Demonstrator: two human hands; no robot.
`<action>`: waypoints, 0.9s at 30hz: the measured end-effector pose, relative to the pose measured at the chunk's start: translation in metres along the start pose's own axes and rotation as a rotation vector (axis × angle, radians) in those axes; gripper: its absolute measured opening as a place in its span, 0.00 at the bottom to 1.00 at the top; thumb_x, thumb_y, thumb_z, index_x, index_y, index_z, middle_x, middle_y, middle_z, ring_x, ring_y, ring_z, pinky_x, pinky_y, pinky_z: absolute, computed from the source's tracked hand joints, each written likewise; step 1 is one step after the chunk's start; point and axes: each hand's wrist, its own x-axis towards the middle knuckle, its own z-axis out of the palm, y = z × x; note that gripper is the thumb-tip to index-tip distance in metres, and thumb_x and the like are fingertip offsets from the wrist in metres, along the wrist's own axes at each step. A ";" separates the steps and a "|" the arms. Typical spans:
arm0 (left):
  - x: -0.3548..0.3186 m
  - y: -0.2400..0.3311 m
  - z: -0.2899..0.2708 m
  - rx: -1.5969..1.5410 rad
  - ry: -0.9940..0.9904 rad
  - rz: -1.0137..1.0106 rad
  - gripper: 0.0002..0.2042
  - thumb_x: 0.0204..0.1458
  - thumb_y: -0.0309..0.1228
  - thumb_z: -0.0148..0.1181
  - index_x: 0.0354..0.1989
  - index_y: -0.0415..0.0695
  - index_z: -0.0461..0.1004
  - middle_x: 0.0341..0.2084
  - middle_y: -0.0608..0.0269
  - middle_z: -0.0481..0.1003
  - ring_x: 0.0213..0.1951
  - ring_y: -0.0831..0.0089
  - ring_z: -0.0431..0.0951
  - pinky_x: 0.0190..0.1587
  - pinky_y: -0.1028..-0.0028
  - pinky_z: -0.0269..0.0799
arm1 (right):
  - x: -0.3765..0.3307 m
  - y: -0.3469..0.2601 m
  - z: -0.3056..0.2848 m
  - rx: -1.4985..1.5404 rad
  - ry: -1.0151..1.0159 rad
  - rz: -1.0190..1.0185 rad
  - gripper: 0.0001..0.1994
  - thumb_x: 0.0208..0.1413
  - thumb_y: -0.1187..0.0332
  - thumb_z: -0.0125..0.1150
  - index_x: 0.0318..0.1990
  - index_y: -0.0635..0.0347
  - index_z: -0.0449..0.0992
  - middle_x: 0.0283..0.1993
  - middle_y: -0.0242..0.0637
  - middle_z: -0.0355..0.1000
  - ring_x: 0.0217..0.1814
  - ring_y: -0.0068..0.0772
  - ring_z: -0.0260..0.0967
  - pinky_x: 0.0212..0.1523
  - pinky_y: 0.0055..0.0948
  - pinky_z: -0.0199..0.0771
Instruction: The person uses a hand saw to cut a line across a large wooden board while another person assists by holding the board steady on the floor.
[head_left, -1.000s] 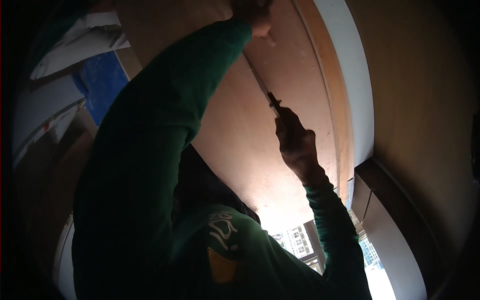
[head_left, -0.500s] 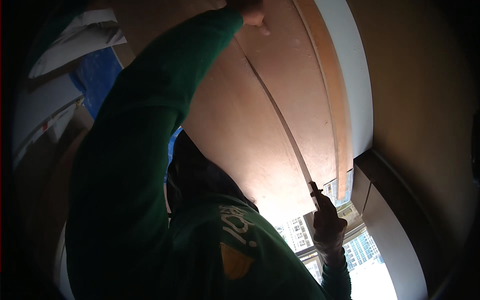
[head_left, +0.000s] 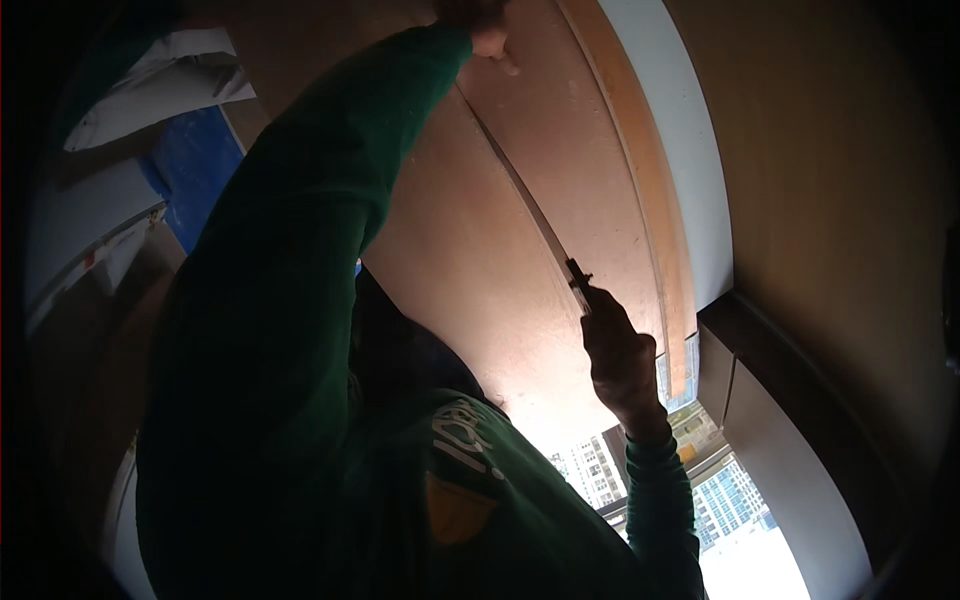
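My right hand [head_left: 620, 355] is closed around a narrow dark tool [head_left: 579, 280] with a small knob on its side. The tool's exact kind does not show. From its tip a long thin grey strip [head_left: 520, 190] runs up and left across a light brown board [head_left: 430, 260], narrowing towards my other hand. My left hand [head_left: 488, 35] lies at the upper edge of the view, over the board near the strip's far end. One fingertip points down there; the other fingers are in shadow or cut off, so its grip is hidden.
A paler wooden strip [head_left: 640, 160] edges the board on the right, beside a light blue-grey band [head_left: 690, 160] and a brown panel [head_left: 830, 180]. At the lower right, a window [head_left: 725, 500] shows buildings. A blue sheet [head_left: 195, 165] and white cloth [head_left: 165, 95] are at the left.
My right hand has moved up and left along the strip's line with the tool. The visible length of strip between my hands has become shorter. My left hand stays at the top.
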 end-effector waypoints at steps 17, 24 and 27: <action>0.002 0.006 -0.008 -0.033 -0.014 0.033 0.83 0.31 0.62 0.88 0.87 0.54 0.25 0.78 0.13 0.20 0.79 0.14 0.23 0.80 0.30 0.34 | 0.153 0.018 0.079 0.062 0.189 -0.198 0.08 0.71 0.71 0.64 0.50 0.65 0.74 0.36 0.51 0.78 0.24 0.53 0.77 0.22 0.39 0.77; -0.006 0.013 0.000 -0.070 -0.031 0.052 0.82 0.34 0.62 0.88 0.87 0.51 0.26 0.78 0.12 0.21 0.79 0.13 0.22 0.79 0.27 0.30 | -0.069 -0.060 -0.047 -0.098 -0.034 0.207 0.25 0.63 0.84 0.61 0.68 0.62 0.76 0.63 0.48 0.82 0.37 0.37 0.88 0.29 0.28 0.85; -0.009 0.006 0.006 -0.066 -0.027 0.046 0.81 0.34 0.60 0.88 0.87 0.50 0.25 0.77 0.11 0.20 0.78 0.13 0.22 0.79 0.27 0.30 | -0.050 -0.054 -0.041 -0.098 -0.090 0.248 0.24 0.64 0.84 0.60 0.67 0.63 0.76 0.63 0.46 0.82 0.36 0.36 0.88 0.28 0.27 0.84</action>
